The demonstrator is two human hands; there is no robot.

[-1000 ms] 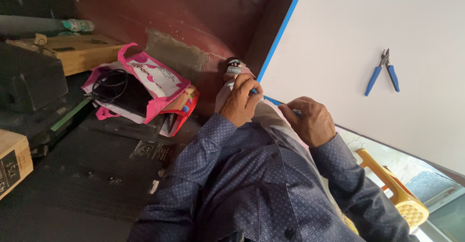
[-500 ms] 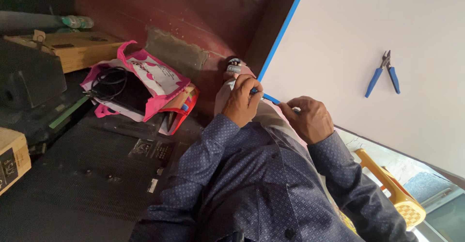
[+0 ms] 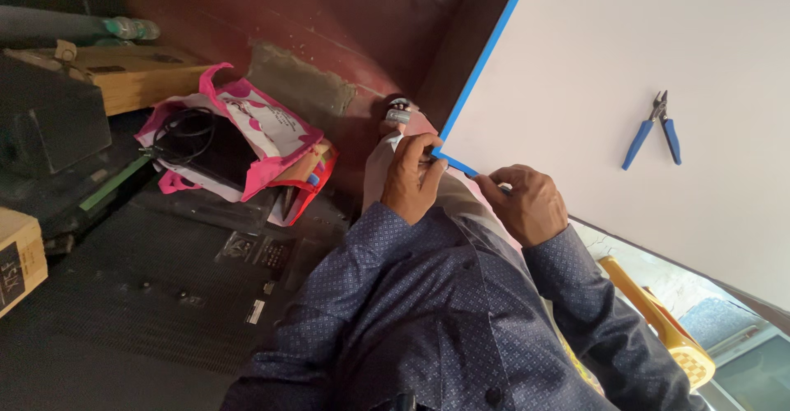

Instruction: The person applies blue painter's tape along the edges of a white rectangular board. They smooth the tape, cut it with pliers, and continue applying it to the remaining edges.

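A white board (image 3: 625,57) has blue tape (image 3: 485,57) running along its left edge and round the near corner. My left hand (image 3: 411,176) pinches the tape right at that corner. My right hand (image 3: 527,204) is curled on the short stretch of tape along the board's lower edge, and the tape ends under its fingers. Something small and grey shows at those fingertips; I cannot tell what it is. Both arms are in blue patterned sleeves. Blue-handled pliers (image 3: 654,131) lie on the board, well away from both hands.
A pink bag (image 3: 247,143) with black cables and papers lies on the dark floor to the left. Beyond it are a wooden box (image 3: 132,74), a green bottle (image 3: 132,28) and a black case (image 3: 49,123). A yellow plastic chair (image 3: 658,320) stands lower right.
Both hands stay at the board's corner; the right hand has crept slightly along the lower edge. The view has shifted a little.
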